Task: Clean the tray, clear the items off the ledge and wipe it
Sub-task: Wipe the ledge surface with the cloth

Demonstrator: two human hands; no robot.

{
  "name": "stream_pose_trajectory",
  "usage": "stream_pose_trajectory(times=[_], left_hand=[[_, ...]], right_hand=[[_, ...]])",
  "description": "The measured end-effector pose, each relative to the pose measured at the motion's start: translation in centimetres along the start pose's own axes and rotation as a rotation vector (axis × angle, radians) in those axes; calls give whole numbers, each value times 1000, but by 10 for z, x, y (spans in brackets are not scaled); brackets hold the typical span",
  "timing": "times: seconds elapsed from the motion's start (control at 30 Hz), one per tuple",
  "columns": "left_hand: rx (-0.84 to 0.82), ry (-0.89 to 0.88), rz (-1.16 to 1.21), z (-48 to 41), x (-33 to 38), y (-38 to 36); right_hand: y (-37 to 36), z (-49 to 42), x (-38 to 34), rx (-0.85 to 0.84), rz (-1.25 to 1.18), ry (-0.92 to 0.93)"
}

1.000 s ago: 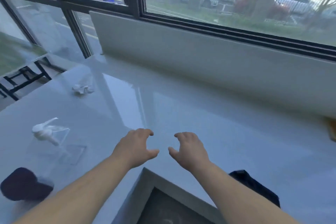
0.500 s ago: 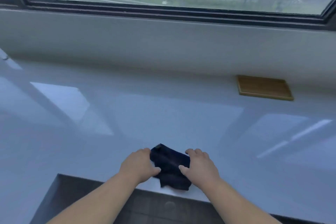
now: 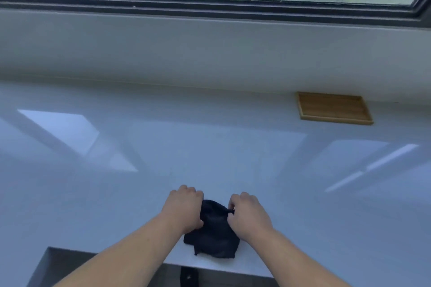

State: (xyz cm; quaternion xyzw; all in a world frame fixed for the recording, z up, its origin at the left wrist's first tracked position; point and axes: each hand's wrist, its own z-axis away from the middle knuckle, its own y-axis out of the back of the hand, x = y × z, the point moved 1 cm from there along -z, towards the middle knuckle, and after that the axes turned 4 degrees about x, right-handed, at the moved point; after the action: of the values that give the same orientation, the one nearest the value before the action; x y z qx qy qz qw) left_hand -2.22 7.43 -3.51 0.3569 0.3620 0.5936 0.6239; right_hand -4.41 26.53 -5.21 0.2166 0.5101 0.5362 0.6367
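A dark navy cloth (image 3: 213, 234) lies bunched on the glossy white ledge (image 3: 210, 147), close to its front edge. My left hand (image 3: 184, 207) grips the cloth's left side with curled fingers. My right hand (image 3: 248, 213) pinches its right upper edge. An empty shallow wooden tray (image 3: 333, 108) sits flat at the back right of the ledge, against the white wall below the window.
The ledge's front edge has a notch (image 3: 112, 268) below my arms, with dark floor beneath. A white wall (image 3: 210, 49) rises behind the ledge under a black window frame (image 3: 210, 8). Window reflections streak the surface.
My view swung right, away from the white figure, crumpled paper and dark object on the left. Both hands came down onto the dark cloth and closed on it, bunching it.
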Motion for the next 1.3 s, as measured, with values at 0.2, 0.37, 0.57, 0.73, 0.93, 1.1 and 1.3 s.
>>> stream_pose_trajectory(times=[0.2,0.37,0.57,0.73,0.93,1.1,1.3], left_hand=[[-81,-42,339,-41,-22,13],[-82,-79,329,-78,-34,26],[39,-107,385,-115,-41,54],[87,-118,359,-135,-39,70],[162,-73,327,-153,-38,86],[347,-34,273,-162,-34,87],[212,-119,229,-159,-21,69]], right_hand=[[30,-34,-16,62,-153,-31],[41,-58,-32,92,-174,-62],[56,-82,-18,135,-135,-181],[66,-106,-13,156,-151,-187],[82,-139,-11,184,-145,-138],[91,-161,-5,324,-58,-41],[73,-159,10,95,166,186]])
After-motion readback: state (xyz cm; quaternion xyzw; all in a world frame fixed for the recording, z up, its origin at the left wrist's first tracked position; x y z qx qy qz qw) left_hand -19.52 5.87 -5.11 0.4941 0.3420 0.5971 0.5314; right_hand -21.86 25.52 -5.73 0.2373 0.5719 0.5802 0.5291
